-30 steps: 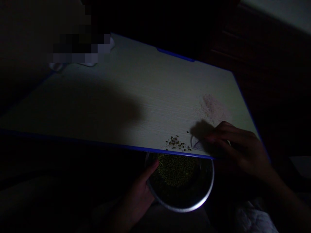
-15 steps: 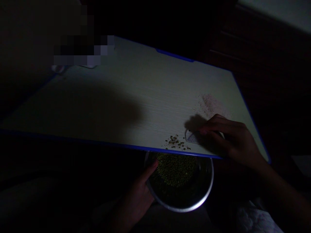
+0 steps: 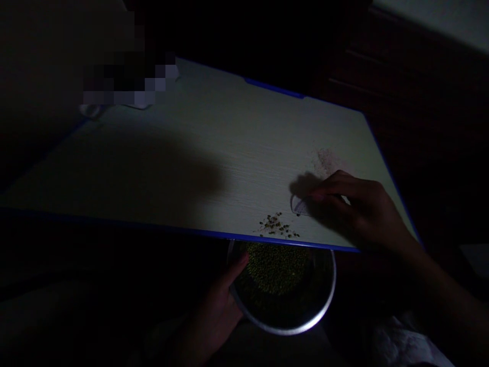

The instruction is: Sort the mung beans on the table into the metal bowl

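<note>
My left hand point(image 3: 223, 300) grips the left side of a metal bowl point(image 3: 311, 322), thumb over the rim, just below the table's near edge. Many small green beans point(image 3: 278, 270), like mung beans, lie in it. My right hand point(image 3: 357, 204) is closed in a pinch on a small clear piece with a rounded edge point(image 3: 298, 205), held low over the tabletop; its exact kind is unclear in the dim light. Left of it, scattered green beans point(image 3: 273, 223) lie with pale grains by the edge. A pile of pale grains point(image 3: 327, 159) sits beyond my right hand.
The pale table point(image 3: 237, 132) has a blue rim. At its far left corner is a blurred-out area with a whitish thing point(image 3: 139, 104) under it. Dark furniture point(image 3: 401, 76) stands at the right. A light patterned cloth point(image 3: 405, 344) shows at lower right.
My right hand has shifted slightly away from the near edge, toward the pale pile, with the clear piece. The left hand and bowl stay in place.
</note>
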`<action>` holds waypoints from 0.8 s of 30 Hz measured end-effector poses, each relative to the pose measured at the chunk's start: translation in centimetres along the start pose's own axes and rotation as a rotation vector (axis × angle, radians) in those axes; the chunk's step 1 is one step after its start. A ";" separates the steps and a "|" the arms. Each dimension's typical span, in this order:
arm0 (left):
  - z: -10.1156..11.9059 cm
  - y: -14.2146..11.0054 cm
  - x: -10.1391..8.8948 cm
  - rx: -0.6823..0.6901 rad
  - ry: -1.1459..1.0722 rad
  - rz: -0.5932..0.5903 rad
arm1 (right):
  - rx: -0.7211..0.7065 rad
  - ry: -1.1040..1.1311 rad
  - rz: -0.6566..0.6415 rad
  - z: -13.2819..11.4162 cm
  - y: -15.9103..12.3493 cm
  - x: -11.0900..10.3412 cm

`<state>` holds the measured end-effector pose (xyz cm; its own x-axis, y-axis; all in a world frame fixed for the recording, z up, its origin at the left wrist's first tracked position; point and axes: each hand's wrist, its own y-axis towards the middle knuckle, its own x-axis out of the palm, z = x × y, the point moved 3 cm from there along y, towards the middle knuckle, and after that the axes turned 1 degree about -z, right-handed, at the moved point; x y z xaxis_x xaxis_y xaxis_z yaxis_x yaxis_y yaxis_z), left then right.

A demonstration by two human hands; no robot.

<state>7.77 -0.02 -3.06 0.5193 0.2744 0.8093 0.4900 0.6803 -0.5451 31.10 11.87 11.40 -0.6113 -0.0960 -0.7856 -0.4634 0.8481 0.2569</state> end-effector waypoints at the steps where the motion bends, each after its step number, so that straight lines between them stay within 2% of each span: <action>1: 0.0 0.0 -0.1 0.000 -0.005 0.005 | -0.015 0.011 -0.020 -0.1 -0.2 -0.1; 4: 0.1 0.1 0.0 0.014 -0.025 0.013 | -0.020 0.028 -0.022 -0.4 -1.0 -0.4; 14: 0.5 -0.1 0.8 0.012 -0.023 0.024 | 0.102 -0.010 0.062 -0.7 -3.7 -1.2; 19: 0.4 -0.2 1.0 0.000 -0.035 0.006 | 0.107 0.004 0.025 -0.5 -3.9 -0.6; 24: 0.5 -0.4 1.2 0.002 -0.035 0.080 | 0.055 0.035 0.010 -1.0 -3.2 0.1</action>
<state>7.86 0.41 -1.79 0.5323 0.3513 0.7702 0.4465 0.6565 -0.6080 31.86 8.67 11.06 -0.6387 -0.1046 -0.7623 -0.4213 0.8766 0.2327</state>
